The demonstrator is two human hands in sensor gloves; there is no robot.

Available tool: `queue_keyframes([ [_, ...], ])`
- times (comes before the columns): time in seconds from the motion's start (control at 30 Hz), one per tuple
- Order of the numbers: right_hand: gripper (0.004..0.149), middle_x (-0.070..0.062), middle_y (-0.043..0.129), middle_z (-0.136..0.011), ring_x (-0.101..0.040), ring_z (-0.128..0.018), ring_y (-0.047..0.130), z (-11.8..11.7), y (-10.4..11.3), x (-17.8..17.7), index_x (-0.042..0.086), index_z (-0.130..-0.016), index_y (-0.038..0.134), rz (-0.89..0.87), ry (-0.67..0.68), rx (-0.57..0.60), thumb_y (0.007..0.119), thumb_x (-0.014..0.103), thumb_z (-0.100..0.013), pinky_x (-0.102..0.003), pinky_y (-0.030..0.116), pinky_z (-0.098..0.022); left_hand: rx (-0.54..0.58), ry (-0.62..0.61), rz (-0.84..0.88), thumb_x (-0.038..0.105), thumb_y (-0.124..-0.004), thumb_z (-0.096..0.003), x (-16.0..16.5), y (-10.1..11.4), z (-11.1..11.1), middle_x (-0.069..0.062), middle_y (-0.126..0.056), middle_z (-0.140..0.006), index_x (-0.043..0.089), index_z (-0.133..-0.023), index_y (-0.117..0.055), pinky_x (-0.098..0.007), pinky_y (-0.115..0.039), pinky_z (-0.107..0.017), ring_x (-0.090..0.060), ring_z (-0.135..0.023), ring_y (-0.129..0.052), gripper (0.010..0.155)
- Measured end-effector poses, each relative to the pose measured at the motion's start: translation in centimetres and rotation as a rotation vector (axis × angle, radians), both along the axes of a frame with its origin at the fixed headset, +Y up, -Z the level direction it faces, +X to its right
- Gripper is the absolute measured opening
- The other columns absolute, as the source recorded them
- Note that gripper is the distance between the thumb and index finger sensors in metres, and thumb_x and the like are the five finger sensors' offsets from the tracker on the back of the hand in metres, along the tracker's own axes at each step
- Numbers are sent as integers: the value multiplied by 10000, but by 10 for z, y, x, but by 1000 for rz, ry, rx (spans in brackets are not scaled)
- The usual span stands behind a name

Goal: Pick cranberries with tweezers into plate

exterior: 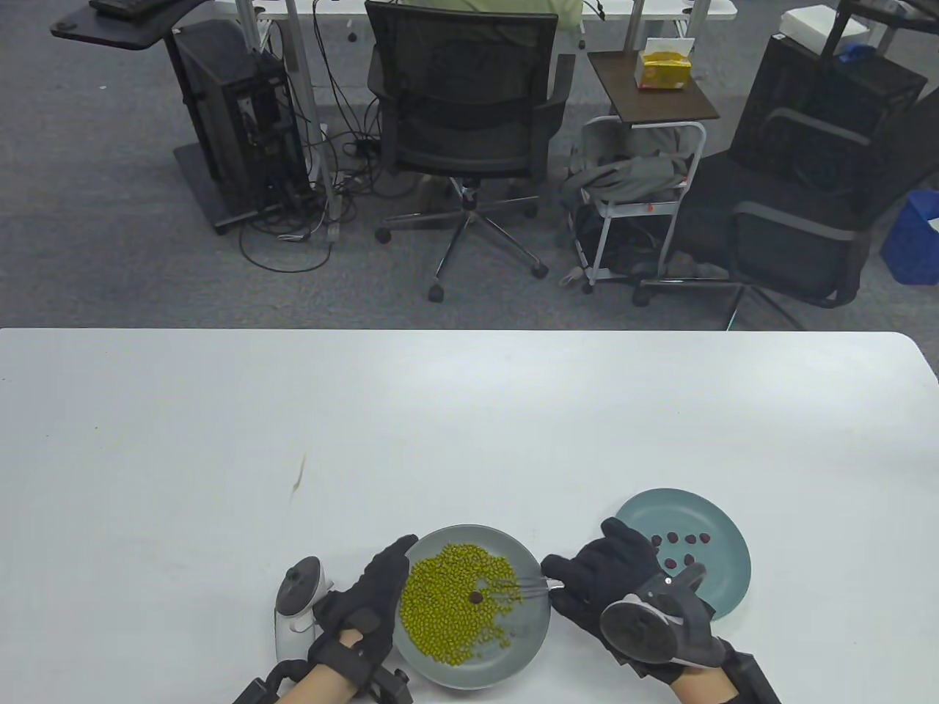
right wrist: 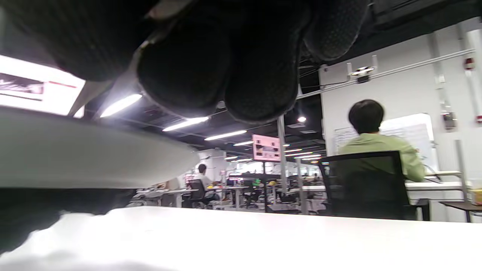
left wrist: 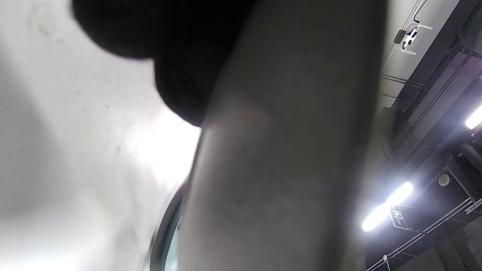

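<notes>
A grey plate [exterior: 524, 638] near the table's front holds a heap of green beans [exterior: 451, 605] with one dark cranberry [exterior: 476, 598] on it. My right hand [exterior: 601, 579] holds metal tweezers [exterior: 532, 586] whose tips lie over the beans just right of the cranberry. A blue-green plate [exterior: 722, 546] at the right holds several cranberries [exterior: 678, 546]. My left hand [exterior: 370, 601] rests against the grey plate's left rim, which fills the left wrist view [left wrist: 278, 169]. In the right wrist view my gloved fingers [right wrist: 226, 67] hang curled at the top.
The white table [exterior: 440, 433] stretches back to its far edge. Beyond it stand office chairs [exterior: 466, 125], a small cart [exterior: 638, 191] and a computer tower [exterior: 235, 117]. A brown smudge [exterior: 297, 477] marks the table left of centre.
</notes>
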State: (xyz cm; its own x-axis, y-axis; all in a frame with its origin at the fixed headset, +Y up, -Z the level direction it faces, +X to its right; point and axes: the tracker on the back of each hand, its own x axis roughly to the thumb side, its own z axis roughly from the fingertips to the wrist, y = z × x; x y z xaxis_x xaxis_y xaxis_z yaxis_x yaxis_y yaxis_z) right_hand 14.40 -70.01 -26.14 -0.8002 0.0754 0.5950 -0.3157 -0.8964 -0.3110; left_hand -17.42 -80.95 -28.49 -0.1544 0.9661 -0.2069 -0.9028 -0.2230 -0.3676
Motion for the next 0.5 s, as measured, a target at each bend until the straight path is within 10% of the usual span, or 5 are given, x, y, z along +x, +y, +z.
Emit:
queue_keyframes([
  [0.5,469,195,916,-547,-108,-632,906,6,-6,-18,378,-764,817,139,-22,84,774,544,-328,-466,525,-736,3,-19,-15,508,-591,-528,3,-1,1,-69,-728,-916,220,-1036,-424,-323,-892,-224,-257,-400,-1038,607],
])
